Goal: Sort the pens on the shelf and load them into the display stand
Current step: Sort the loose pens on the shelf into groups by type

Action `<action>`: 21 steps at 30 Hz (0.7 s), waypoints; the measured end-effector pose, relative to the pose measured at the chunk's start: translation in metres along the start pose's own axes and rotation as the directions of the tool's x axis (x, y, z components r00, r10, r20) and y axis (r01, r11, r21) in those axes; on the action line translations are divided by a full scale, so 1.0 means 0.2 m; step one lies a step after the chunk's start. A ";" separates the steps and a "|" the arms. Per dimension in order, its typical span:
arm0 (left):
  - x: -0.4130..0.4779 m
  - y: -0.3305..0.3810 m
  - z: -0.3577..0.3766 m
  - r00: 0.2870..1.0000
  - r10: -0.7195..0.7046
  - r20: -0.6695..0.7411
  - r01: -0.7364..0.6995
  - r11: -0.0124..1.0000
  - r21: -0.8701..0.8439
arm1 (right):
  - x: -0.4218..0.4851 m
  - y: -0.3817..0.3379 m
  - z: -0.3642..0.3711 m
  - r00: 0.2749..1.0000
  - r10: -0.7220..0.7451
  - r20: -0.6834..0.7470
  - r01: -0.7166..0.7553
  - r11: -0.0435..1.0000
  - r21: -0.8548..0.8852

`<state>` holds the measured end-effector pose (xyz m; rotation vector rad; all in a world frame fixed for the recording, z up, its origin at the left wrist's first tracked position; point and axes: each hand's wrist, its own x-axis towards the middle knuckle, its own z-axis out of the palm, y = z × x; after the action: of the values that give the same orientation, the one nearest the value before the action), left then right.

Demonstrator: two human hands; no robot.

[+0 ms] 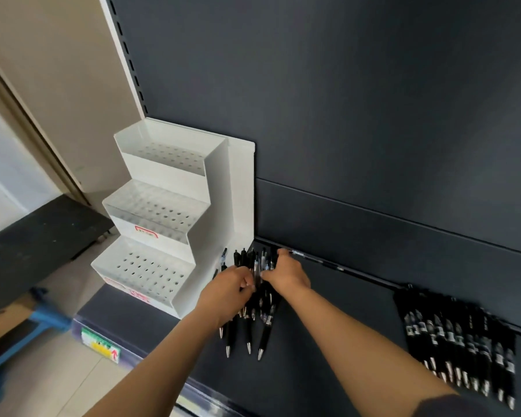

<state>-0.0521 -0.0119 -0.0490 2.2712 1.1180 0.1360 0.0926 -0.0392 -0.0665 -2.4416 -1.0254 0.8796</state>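
A white three-step display stand with rows of holes stands at the left end of the dark shelf; no pens are in its holes. Just right of it lies a pile of black pens, tips toward me. My left hand and my right hand meet over this pile, fingers curled around several pens from either side. A second row of black pens lies side by side at the right of the shelf, blurred.
The dark back panel rises behind the shelf. A price label sits on the shelf's front edge. Left of the shelf are a tiled floor, a blue object and a dark mat.
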 end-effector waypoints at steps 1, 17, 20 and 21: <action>0.00 -0.01 0.00 1.000 0.002 0.006 -0.002 1.000 -0.001 | 0.01 -0.02 0.01 1.000 0.012 -0.002 -0.012 1.000 -0.024; 0.09 0.19 0.15 0.996 0.062 0.063 -0.078 0.949 0.305 | 0.01 0.22 -0.19 0.997 0.077 0.023 -0.080 0.972 0.220; 0.08 0.26 0.20 0.994 0.055 0.094 -0.087 0.918 0.387 | -0.02 0.29 -0.20 0.995 0.092 0.033 -0.096 0.981 0.168; 0.08 0.27 0.22 0.993 0.040 0.112 -0.083 0.906 0.414 | -0.03 0.31 -0.20 0.995 0.097 0.032 -0.101 0.980 0.170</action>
<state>0.0101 -0.0454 -0.0567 2.6575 1.1032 -0.2145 0.1483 -0.0882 -0.0674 -2.3584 -0.8058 0.9881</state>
